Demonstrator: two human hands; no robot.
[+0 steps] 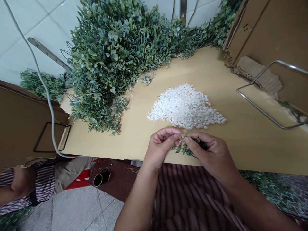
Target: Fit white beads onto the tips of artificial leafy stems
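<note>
— Head view: what is held?
— A sprig [184, 149] is pinched in the right hand [215, 150]; in the left hand [159, 146], fingertips are closed beside it, any hold hidden.
— Where?
— Above the table [255, 141], just short of the beads [184, 107].

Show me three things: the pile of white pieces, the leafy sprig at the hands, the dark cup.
White pieces [184, 108]: head view, pile's middle.
Leafy sprig [183, 149]: head view, green leaves.
Dark cup [104, 176]: head view, outer wall.
</note>
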